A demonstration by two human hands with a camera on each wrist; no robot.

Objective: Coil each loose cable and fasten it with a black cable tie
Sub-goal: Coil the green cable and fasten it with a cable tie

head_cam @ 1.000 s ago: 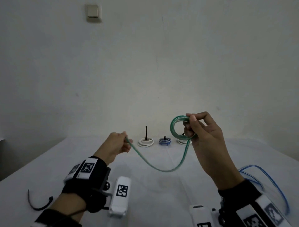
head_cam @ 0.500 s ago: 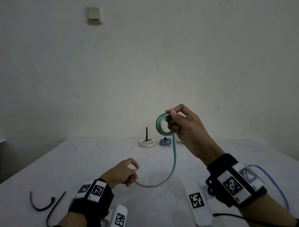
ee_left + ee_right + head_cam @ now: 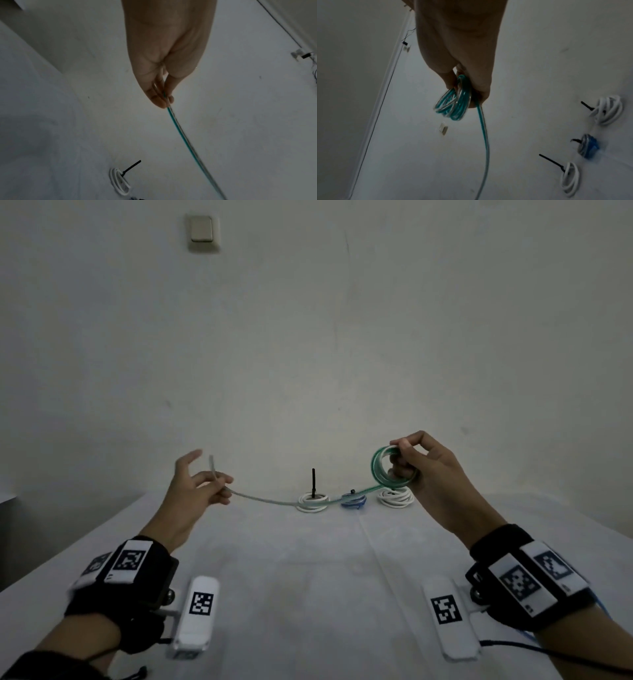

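Above a white table [image 3: 308, 577], a person's right hand [image 3: 424, 470] grips a small coil of green cable [image 3: 385, 470] while the left hand [image 3: 195, 491] pinches the cable's loose end between its fingertips; the strand sags between them. Beyond, three tied coils [image 3: 312, 502] rest by the wall [image 3: 308, 337].

Between my hands: the green cable [image 3: 274, 501] sags across, barring a straight pass.
Beyond my fingers: three tied coils [image 3: 312, 502] in a row near the wall [image 3: 308, 354].
Below my wrists: bare surface [image 3: 308, 594], open room.
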